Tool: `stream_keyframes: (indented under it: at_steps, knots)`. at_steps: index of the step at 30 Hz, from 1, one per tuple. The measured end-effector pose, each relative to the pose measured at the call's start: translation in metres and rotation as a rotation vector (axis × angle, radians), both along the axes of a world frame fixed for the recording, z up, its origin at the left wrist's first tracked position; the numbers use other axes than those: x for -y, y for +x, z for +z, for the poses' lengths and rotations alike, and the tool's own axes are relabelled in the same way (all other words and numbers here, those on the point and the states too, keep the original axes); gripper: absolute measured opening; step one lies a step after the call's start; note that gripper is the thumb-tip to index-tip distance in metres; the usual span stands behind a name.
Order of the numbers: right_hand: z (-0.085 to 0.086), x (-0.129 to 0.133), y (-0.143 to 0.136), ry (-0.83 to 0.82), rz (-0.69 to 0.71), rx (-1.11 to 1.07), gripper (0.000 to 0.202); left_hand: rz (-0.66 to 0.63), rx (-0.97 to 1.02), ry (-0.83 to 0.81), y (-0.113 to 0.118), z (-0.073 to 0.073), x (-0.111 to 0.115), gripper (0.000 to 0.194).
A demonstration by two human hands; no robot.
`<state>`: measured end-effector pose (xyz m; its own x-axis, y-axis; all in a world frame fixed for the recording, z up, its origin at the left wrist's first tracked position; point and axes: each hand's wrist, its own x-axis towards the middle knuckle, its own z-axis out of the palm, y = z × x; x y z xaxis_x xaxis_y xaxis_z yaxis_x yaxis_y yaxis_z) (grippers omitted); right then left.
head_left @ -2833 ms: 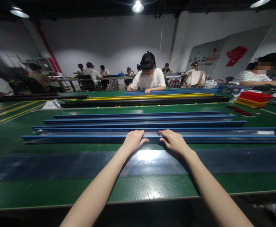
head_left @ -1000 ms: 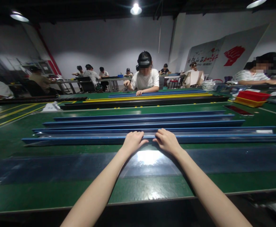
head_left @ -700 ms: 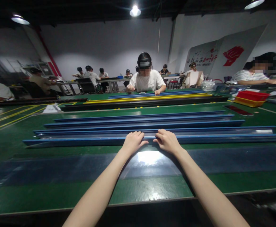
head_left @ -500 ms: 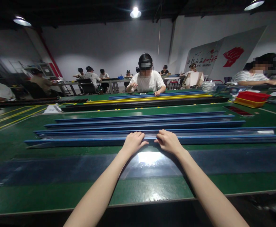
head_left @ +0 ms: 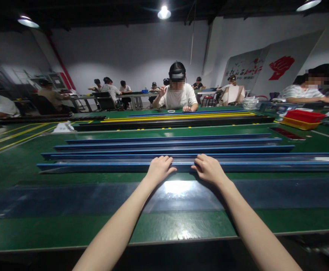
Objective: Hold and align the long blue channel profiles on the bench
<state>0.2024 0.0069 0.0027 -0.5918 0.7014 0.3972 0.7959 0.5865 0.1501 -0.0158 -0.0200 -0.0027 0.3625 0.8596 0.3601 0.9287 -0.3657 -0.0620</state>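
A long blue channel strip (head_left: 96,167) lies across the green table in front of me. My left hand (head_left: 160,168) is closed over its middle, fingers over the top and thumb along the near side. A short way to the right, my right hand (head_left: 209,168) grips the same strip, its fingers curled over the top edge. The fingertips of both hands are hidden behind the strip. Directly beyond lies a second blue channel strip (head_left: 96,156), close against the first. On my side is a flat clear plastic sheet (head_left: 96,197), under my forearms.
More blue strips (head_left: 181,143) lie parallel farther off, then black and yellow strips (head_left: 178,117). Across the table (head_left: 181,229) sits a co-worker (head_left: 178,94). At the right are a red bin (head_left: 305,116) and a phone (head_left: 287,133). Crumpled white paper (head_left: 62,127) lies left.
The nearest blue strip has slid a little to the right. My right hand has shifted right, widening the space between my hands, while my left hand stays about where it was.
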Motion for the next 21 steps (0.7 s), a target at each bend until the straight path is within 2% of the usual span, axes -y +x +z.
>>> stream_keyframes:
  at_steps: [9, 17, 21]
  knots:
    - [-0.004, 0.001, -0.002, 0.051, 0.044, -0.022, 0.027, 0.026, 0.029, 0.005, 0.002, 0.0, 0.002, 0.033]
    - [-0.009, 0.0, -0.019, 0.162, 0.105, -0.048, 0.027, 0.047, 0.017, 0.017, 0.002, -0.001, 0.001, 0.034]
    - [-0.01, -0.002, -0.021, 0.161, 0.112, -0.088, 0.024, 0.044, 0.012, 0.034, 0.001, -0.003, 0.0, 0.034]
